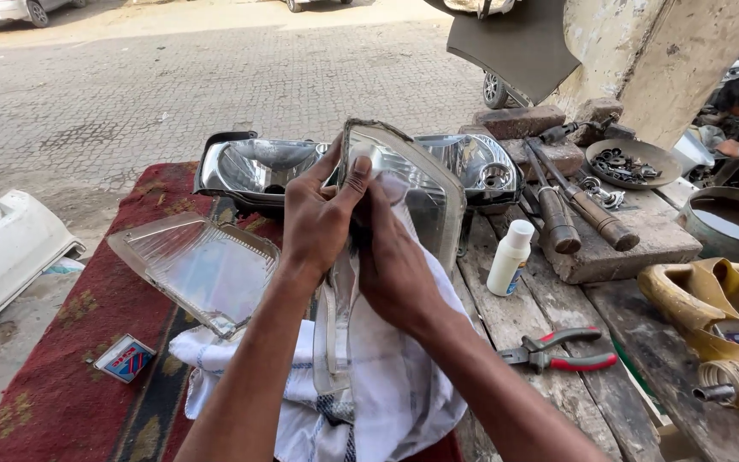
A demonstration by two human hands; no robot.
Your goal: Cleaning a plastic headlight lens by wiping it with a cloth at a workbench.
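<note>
The clear, dark-edged plastic headlamp lens (404, 192) stands upright above the plank table (549, 308), in front of the chrome headlamp housing (258, 167). Left hand (314, 218) grip: closed on the lens's left edge. Right hand (391, 261): presses the white checked cloth (387, 376) against the lens; its fingers are hidden. Right of the lens: white plastic bottle (509, 257) and red-handled pliers (558, 351). Left: second clear lens (194, 269), lying flat.

I see a clear, glossy plastic headlight lens (404, 192) against a soft white woven cloth (387, 376). Behind it, a mirror-bright chromed headlight reflector housing (258, 167) gleams. The rough, weathered grey wooden plank surface (549, 316) carries a matt, coarse red patterned carpet (87, 342).
</note>
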